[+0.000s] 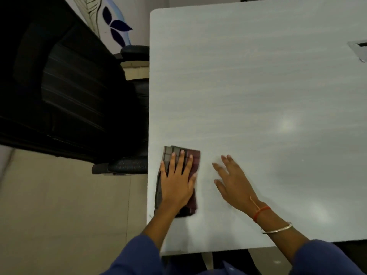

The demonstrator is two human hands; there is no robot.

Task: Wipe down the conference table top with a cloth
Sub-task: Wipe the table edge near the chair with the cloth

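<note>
A folded checked cloth (178, 175), grey on one side and maroon on the other, is seen lying flat on the pale grey surface (258, 96), near its left edge and close to the near corner. The cloth is pressed down by the left hand (176, 187), whose palm is laid flat on it; the fingers (181, 159) are spread wide and stretched forward, nothing being gripped between them. The right hand (233, 181) is placed just beside the cloth, apart from it, with its fingers loosely extended and open; whether it touches the surface cannot be told. An orange thread (261, 212) and a metal bangle (277, 229) are worn on the right wrist, and blue sleeves (139, 257) are seen at the bottom edge. A black office chair (69, 86) is drawn up to the left side of the surface, its armrest (127, 165) close to the edge. A metal cable port (359, 49) is set into the surface at the far right.
</note>
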